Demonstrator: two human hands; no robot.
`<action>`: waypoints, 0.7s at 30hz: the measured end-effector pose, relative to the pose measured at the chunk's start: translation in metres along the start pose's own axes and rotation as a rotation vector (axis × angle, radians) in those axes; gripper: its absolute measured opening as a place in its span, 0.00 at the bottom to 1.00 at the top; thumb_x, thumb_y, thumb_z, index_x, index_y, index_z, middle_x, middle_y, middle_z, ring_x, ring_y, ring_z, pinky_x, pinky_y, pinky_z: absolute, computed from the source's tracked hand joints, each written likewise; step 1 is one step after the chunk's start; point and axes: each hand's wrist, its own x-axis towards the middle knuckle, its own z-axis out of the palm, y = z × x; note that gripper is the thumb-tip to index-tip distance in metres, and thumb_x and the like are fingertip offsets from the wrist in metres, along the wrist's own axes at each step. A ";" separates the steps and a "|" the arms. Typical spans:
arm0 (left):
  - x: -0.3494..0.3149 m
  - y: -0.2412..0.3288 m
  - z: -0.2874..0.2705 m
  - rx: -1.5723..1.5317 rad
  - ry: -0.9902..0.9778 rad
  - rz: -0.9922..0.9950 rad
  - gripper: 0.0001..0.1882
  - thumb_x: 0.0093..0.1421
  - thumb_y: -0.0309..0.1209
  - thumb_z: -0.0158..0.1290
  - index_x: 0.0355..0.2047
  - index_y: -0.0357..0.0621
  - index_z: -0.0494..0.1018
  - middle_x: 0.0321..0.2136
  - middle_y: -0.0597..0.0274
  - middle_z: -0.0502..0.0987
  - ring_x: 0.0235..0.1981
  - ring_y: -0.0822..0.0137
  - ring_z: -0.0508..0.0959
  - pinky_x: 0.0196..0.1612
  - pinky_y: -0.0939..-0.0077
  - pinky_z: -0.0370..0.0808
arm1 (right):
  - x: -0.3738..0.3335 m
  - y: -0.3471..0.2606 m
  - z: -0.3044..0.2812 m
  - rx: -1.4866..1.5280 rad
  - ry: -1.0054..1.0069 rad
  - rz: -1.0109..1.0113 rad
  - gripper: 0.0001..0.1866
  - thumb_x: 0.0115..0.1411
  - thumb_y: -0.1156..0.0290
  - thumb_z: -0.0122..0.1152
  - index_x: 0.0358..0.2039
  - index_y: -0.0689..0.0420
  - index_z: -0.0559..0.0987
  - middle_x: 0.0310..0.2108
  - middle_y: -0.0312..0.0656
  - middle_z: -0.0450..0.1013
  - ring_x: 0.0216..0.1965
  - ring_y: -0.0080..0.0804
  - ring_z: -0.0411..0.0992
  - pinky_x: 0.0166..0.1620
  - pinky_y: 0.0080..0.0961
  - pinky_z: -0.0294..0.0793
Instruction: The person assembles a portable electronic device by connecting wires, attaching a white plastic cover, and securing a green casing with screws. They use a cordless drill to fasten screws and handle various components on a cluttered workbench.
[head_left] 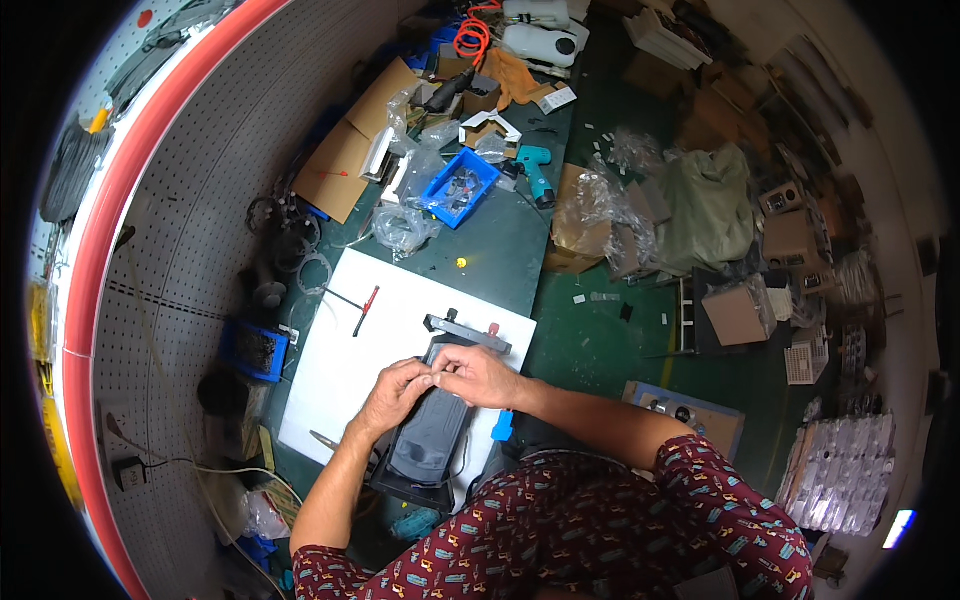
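Observation:
A dark grey, long plastic housing (430, 445) lies on a white board (345, 285) in front of me. Over its far part my left hand (396, 393) and my right hand (475, 376) meet, their fingertips pinched together. Whatever they pinch is too small or too covered to make out. Just beyond the hands, a black crossbar (468, 334) with a black knob and a red knob spans the far end of the housing. To the left on the board rests a red-handled T-shaped tool (366, 312) with a thin dark shaft.
A blue tray of small parts (461, 188) and a teal power drill (537, 175) stand farther up the green bench, amid plastic bags and cardboard (345, 160). Another blue bin (254, 350) sits by the pegboard wall at left. A blue piece (502, 426) lies right of the housing.

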 end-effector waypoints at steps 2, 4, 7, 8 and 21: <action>0.002 0.002 0.002 0.011 -0.036 -0.008 0.07 0.69 0.27 0.58 0.41 0.35 0.80 0.32 0.54 0.79 0.37 0.58 0.78 0.49 0.64 0.75 | 0.001 0.007 0.001 -0.105 0.070 -0.097 0.10 0.69 0.69 0.59 0.35 0.64 0.76 0.24 0.47 0.74 0.25 0.35 0.75 0.31 0.36 0.72; 0.002 0.006 0.004 0.071 -0.057 0.017 0.07 0.70 0.28 0.57 0.43 0.37 0.80 0.33 0.54 0.79 0.39 0.56 0.79 0.56 0.59 0.73 | 0.002 0.014 0.003 -0.204 0.143 -0.189 0.12 0.70 0.68 0.57 0.33 0.63 0.74 0.24 0.50 0.73 0.25 0.43 0.75 0.31 0.38 0.72; 0.000 0.007 0.005 0.170 -0.067 0.093 0.09 0.71 0.29 0.55 0.46 0.39 0.79 0.34 0.52 0.80 0.42 0.51 0.80 0.67 0.51 0.66 | 0.003 0.015 0.006 -0.251 0.205 -0.297 0.14 0.71 0.68 0.53 0.30 0.63 0.72 0.23 0.55 0.71 0.26 0.54 0.74 0.30 0.41 0.70; -0.003 0.005 0.006 0.159 -0.070 0.103 0.09 0.71 0.30 0.55 0.46 0.39 0.79 0.35 0.52 0.80 0.42 0.50 0.80 0.69 0.49 0.63 | 0.004 0.018 0.009 -0.244 0.215 -0.304 0.14 0.71 0.68 0.53 0.30 0.63 0.72 0.23 0.55 0.71 0.26 0.54 0.74 0.30 0.42 0.69; -0.003 -0.029 -0.006 -0.034 0.213 -0.073 0.20 0.66 0.22 0.59 0.58 0.37 0.76 0.45 0.56 0.83 0.54 0.66 0.78 0.58 0.67 0.76 | -0.024 0.021 0.003 0.357 0.090 0.063 0.14 0.66 0.80 0.60 0.50 0.60 0.72 0.42 0.38 0.75 0.40 0.22 0.74 0.39 0.24 0.74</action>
